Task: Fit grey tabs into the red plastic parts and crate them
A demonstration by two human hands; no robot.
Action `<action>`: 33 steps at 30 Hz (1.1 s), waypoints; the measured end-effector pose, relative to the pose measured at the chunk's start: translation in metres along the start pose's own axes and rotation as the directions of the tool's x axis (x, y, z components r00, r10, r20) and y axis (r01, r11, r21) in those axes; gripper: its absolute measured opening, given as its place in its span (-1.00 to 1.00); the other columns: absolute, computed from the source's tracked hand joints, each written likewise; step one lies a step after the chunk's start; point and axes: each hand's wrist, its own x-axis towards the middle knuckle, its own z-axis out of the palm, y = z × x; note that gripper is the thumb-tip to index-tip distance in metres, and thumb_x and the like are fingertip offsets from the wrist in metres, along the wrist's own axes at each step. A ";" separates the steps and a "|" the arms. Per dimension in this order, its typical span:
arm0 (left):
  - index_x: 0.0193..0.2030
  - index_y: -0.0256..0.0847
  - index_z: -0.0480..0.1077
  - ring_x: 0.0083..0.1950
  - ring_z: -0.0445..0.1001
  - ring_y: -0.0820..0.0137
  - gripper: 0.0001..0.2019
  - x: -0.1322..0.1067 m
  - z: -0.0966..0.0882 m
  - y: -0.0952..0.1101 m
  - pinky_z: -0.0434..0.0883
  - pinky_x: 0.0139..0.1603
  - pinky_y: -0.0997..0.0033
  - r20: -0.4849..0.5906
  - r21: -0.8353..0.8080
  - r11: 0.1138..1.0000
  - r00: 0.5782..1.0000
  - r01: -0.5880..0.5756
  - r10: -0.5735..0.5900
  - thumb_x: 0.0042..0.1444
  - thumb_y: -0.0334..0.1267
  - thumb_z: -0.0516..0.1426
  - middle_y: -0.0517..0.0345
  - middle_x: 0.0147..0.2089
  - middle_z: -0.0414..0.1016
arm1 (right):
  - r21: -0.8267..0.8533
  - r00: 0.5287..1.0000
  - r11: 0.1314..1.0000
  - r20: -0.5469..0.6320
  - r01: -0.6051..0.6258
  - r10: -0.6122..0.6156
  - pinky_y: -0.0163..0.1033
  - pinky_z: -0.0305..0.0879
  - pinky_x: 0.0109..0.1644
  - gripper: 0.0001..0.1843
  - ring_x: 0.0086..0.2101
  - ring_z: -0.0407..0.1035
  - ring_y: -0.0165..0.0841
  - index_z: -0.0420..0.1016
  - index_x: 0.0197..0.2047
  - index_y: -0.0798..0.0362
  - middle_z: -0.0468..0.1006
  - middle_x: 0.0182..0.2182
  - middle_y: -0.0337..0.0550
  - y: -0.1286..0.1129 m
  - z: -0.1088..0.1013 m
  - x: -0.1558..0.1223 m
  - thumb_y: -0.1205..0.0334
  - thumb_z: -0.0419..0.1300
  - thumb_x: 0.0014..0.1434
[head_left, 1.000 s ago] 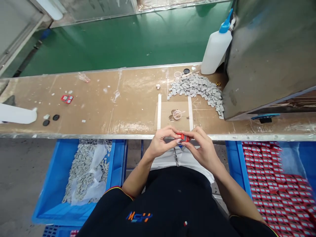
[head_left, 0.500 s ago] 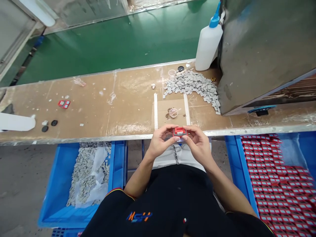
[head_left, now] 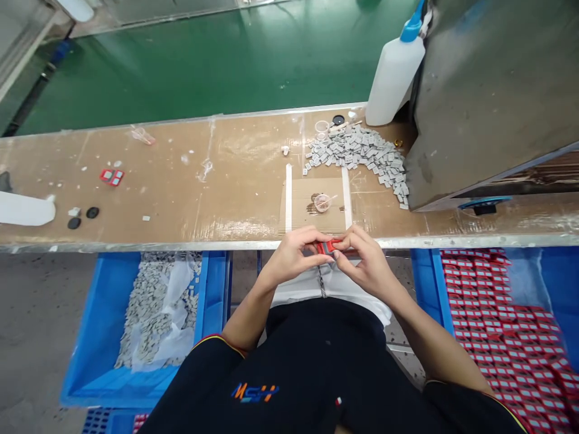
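A small red and grey plastic part is held between my two hands, just in front of the bench edge. My left hand grips its left end between thumb and fingers. At its right end, my right hand pinches it, and the fingertips hide some of it. Beyond the hands, a small clear cup with a thin stick in it stands on a cardboard square bordered by white strips. A heap of small grey rectangular pieces lies behind and to the right of the cup.
A white squeeze bottle with a blue cap stands beside a metal cabinet. Below the bench, one blue bin holds grey pieces and another blue bin holds rows of red parts. Two red parts lie at left.
The red part has been turned in my hands, so its recessed face no longer shows the same way. My right fingers have shifted to its right end. The view has moved slightly.
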 end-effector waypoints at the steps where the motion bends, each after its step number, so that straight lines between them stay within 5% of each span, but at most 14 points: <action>1: -0.04 -0.27 0.58 -0.32 0.51 0.42 -0.63 -0.001 0.001 0.001 0.53 -0.27 0.43 -0.003 0.019 1.000 1.000 -0.002 0.002 0.14 -0.04 0.34 0.10 -0.27 0.47 | 0.027 1.000 0.999 0.003 -0.019 0.018 -0.21 0.52 -0.27 -0.85 -0.26 0.44 -0.31 0.38 -0.34 -0.02 0.37 -0.28 -0.14 0.001 0.001 0.000 0.23 0.19 0.30; 8: -0.05 -0.28 0.56 -0.36 0.45 0.45 -0.71 -0.008 0.004 0.009 0.47 -0.30 0.45 -0.023 0.208 0.976 0.997 -0.068 0.074 0.23 -0.10 0.27 0.14 -0.31 0.44 | 0.179 0.995 0.979 0.013 -0.102 0.101 -0.19 0.56 -0.25 -0.80 -0.21 0.43 -0.30 0.42 -0.31 -0.02 0.31 -0.30 -0.16 0.009 0.011 -0.008 0.08 0.19 0.32; 16: -0.09 -0.26 0.60 -0.37 0.53 0.44 -0.58 -0.005 0.001 0.007 0.57 -0.29 0.43 0.011 -0.020 0.999 0.999 0.049 -0.048 0.03 0.02 0.39 0.13 -0.28 0.47 | 0.080 1.000 0.997 -0.006 0.018 -0.018 -0.19 0.52 -0.18 -0.90 -0.13 0.48 -0.29 0.45 -0.21 -0.03 0.49 -0.15 -0.05 0.008 0.004 -0.012 0.18 0.17 0.36; 26: -0.11 -0.25 0.61 -0.34 0.52 0.45 -0.58 -0.002 -0.002 -0.001 0.54 -0.28 0.46 0.073 -0.125 0.991 0.997 0.048 -0.039 -0.01 0.01 0.41 0.14 -0.28 0.46 | -0.075 0.985 0.987 0.116 0.139 -0.130 -0.16 0.43 -0.16 -0.94 -0.23 0.46 -0.29 0.41 -0.21 -0.03 0.52 -0.25 -0.12 0.001 -0.017 -0.006 0.23 0.19 0.36; 33: -0.07 -0.22 0.62 -0.33 0.46 0.39 -0.64 0.019 0.035 0.016 0.48 -0.24 0.40 0.214 0.007 0.989 0.967 -0.145 0.140 0.14 0.00 0.33 0.09 -0.36 0.50 | -0.144 0.990 0.983 -0.063 0.114 -0.124 -0.22 0.32 -0.30 -0.79 -0.34 0.37 -0.31 0.32 -0.31 -0.02 0.42 -0.37 -0.17 -0.005 -0.030 -0.048 0.20 0.08 0.42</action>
